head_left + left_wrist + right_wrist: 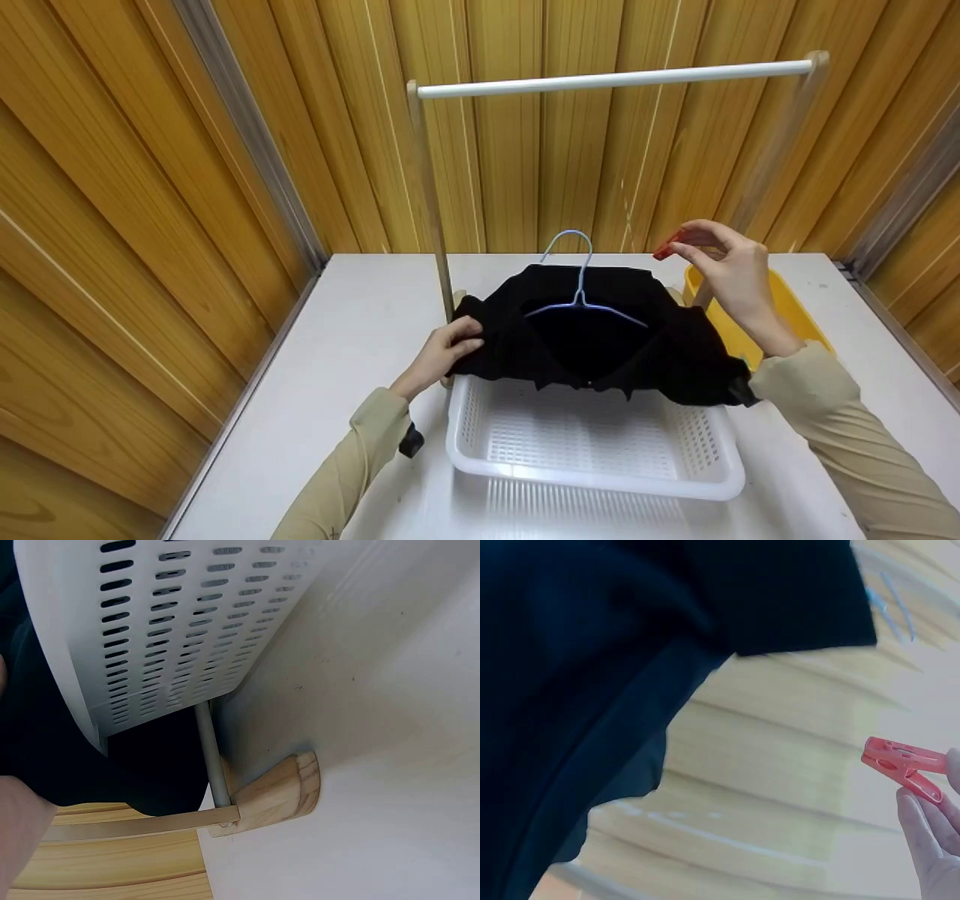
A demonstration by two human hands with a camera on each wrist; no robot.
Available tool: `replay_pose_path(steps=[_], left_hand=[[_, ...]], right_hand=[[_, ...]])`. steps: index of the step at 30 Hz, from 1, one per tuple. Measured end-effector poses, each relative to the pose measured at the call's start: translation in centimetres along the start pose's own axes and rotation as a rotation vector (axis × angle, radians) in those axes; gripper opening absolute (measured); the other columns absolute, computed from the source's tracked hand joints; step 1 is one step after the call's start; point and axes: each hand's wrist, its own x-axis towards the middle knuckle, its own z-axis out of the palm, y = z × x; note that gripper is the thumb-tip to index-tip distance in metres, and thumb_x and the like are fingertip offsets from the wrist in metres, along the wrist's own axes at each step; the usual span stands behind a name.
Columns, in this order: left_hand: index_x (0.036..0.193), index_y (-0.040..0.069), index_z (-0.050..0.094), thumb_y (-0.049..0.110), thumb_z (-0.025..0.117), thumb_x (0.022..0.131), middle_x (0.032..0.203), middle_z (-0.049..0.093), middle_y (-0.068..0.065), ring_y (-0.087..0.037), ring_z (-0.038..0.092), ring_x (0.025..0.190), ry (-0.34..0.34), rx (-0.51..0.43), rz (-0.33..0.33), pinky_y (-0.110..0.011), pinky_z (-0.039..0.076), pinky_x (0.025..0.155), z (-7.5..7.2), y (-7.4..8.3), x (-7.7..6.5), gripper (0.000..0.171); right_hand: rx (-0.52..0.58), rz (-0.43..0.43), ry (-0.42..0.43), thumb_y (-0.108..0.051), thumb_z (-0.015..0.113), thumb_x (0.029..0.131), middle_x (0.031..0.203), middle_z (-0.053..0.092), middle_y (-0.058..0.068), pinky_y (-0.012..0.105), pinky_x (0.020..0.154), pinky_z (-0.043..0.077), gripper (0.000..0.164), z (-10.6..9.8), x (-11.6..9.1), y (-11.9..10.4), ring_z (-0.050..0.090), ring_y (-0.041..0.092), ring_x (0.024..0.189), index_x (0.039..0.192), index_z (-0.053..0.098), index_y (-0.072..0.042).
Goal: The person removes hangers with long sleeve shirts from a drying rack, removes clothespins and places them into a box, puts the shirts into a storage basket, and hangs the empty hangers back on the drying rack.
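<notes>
A black collared garment [495, 345] lies over the back of a white basket, with a light blue wire hanger [581, 277] inside it and the hook sticking up out of the neck. At the garment's left end, my left hand [442, 352] grips the fabric between thumb and fingers. My right hand [731, 274] is raised above the garment's right side and pinches a red clothespin [904, 765] by its handle ends. In the right wrist view the clothespin's tip points away from the fingers, apart from the dark cloth [630, 690].
The white perforated basket [600, 484] stands on the white table [315, 420]. Behind it rises a rack with a white rail [615, 81] and wooden posts [429, 195]. A yellow bin [802, 315] sits at the right, and a wooden rack foot [277, 795] is beside the basket.
</notes>
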Motion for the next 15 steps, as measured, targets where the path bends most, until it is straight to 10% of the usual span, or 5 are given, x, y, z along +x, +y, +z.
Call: replay_pose_path(steps=[15], left_hand=[[0.082, 0.000, 0.045, 0.001, 0.046, 0.070, 0.076, 0.048, -0.011, -0.019, 0.042, 0.071, -0.004, -0.001, -0.004, -0.029, 0.031, 0.064, -0.1, 0.2, 0.0, 0.012]], right_hand=[[-0.278, 0.095, 0.056, -0.019, 0.056, 0.061, 0.073, 0.053, 0.001, 0.014, 0.055, 0.036, 0.020, -3.9, -0.6, 3.8, 0.048, 0.006, 0.065, 0.080, 0.055, -0.012]])
